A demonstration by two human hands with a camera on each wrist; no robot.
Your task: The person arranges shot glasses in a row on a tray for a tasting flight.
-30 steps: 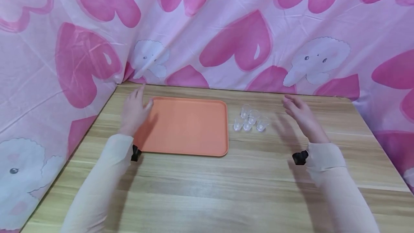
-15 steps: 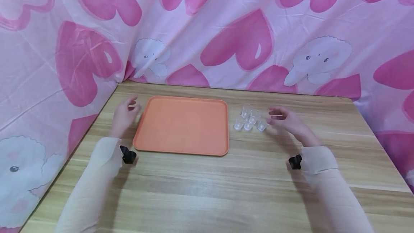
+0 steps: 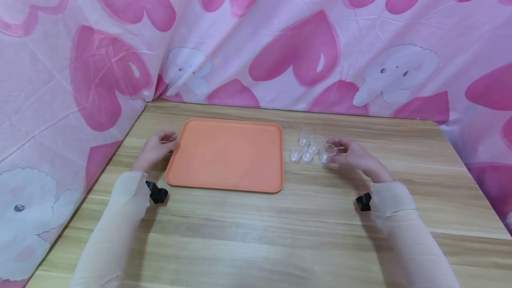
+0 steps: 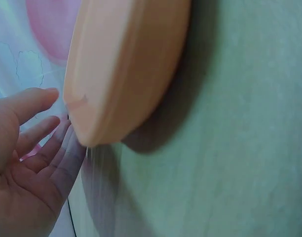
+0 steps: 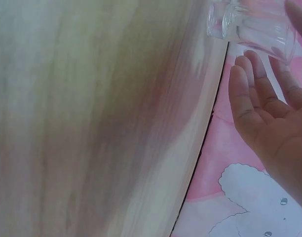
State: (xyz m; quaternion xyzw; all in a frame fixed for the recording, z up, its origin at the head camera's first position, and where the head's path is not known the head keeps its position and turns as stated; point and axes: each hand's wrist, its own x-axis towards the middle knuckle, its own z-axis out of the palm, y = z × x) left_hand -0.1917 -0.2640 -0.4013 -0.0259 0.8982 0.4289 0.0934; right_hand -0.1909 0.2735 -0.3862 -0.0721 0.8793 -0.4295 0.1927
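Note:
An orange rectangular tray (image 3: 226,157) lies flat on the table, left of centre in the head view. My left hand (image 3: 156,149) is at its left edge, fingers loosely spread; in the left wrist view the fingertips come right up to the tray's (image 4: 121,74) corner. Several small clear plastic cups stand upright in a cluster to the right of the tray. Around the rightmost cup (image 3: 326,152), my right hand (image 3: 354,157) has its thumb and fingers apart. The right wrist view shows the clear cup (image 5: 264,32) between thumb and fingers, with gaps visible.
Wood-grain table (image 3: 256,234) extends in front of the tray and cups. Pink heart-patterned cloth (image 3: 288,52) hangs along the back and left sides. A small black device sits at each wrist, below the sleeve cuffs.
My left hand has drawn back from over the tray, then come to its left edge. My right hand has moved left and down to the rightmost cup. Tray and cups stay in place.

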